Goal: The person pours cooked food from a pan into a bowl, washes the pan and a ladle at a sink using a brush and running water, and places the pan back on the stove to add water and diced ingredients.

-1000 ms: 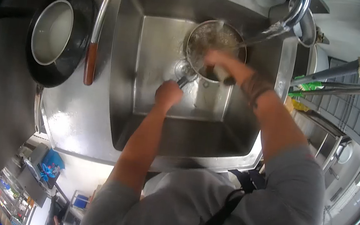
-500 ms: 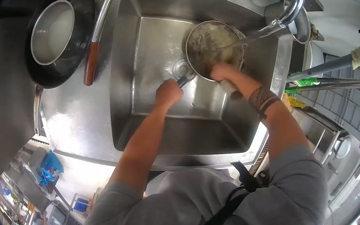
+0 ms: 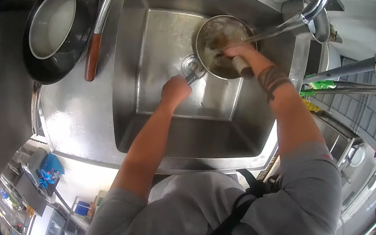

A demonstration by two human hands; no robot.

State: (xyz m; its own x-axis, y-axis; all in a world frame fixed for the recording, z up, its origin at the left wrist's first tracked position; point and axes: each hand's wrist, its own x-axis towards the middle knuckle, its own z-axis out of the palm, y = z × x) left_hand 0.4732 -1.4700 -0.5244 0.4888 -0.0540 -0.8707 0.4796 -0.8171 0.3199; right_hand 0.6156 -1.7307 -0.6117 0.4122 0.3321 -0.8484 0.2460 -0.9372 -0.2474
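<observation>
A round metal pan [image 3: 198, 47] sits toward the back of the sink, with cloudy brownish water inside. My left hand [image 3: 176, 90] is closed around its handle [image 3: 194, 76], in front of the drain. My right hand [image 3: 238, 51] reaches over the pan's right side with curled fingers. From it sticks out a short, light-brown cylinder with a dark end [image 3: 241, 66], which looks like a brush handle; its other end is hidden. Water [image 3: 268, 34] runs from the faucet [image 3: 310, 14] into the pan, close to my right hand.
A deep steel sink [image 3: 194, 140] surrounds the pan. On the left counter, a white-looking bowl [image 3: 52, 23] rests inside a black wok [image 3: 85, 13], beside a long wooden-handled tool [image 3: 93, 57]. Metal containers [image 3: 322, 28] stand at the back right corner, near long poles [image 3: 340, 76].
My right hand has moved up and farther into the pan, bringing the cylinder along with it. My left hand still grips the handle. The whole view has shifted slightly.
</observation>
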